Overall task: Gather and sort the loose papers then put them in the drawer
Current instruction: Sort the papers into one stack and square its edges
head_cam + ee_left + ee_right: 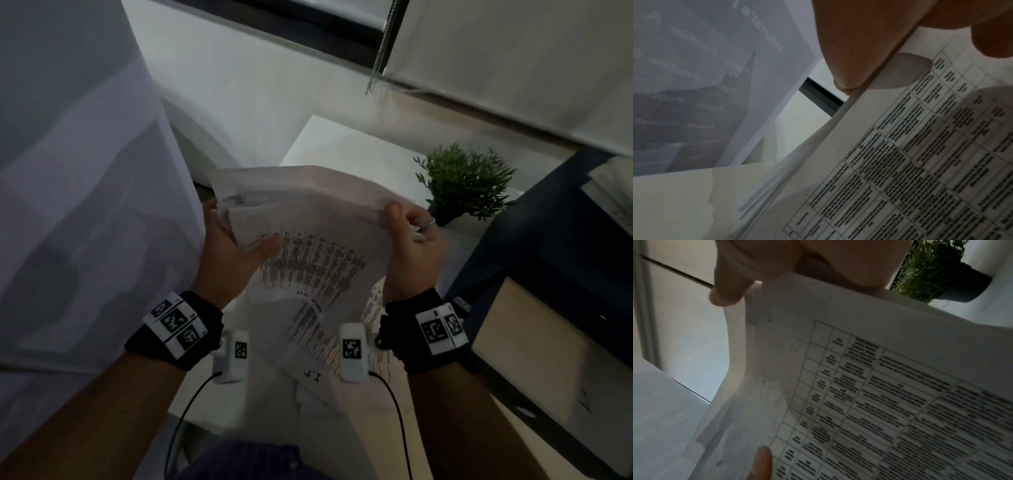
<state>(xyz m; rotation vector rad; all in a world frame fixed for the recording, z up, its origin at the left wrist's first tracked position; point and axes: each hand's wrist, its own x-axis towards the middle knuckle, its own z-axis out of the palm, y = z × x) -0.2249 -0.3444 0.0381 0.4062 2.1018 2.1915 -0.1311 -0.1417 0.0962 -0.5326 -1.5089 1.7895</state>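
I hold a bent stack of printed papers [308,219] in both hands above a white table [318,137]. The top sheet shows a table of dense text [920,162]. My left hand [236,240] grips the stack's left edge, thumb on the printed face and fingers behind. My right hand [411,233] pinches the right edge, thumb on top. In the right wrist view the sheets [869,386] curve under my thumb [731,288]. More printed sheets [376,322] lie lower down beneath my wrists. A large pale sheet [85,205] hangs close to the camera on the left.
A small green plant in a dark pot [462,181] stands on the table just right of the papers. A dark-framed unit with light wood panels [548,308] is at the right. A window blind with a bead chain [376,61] hangs behind.
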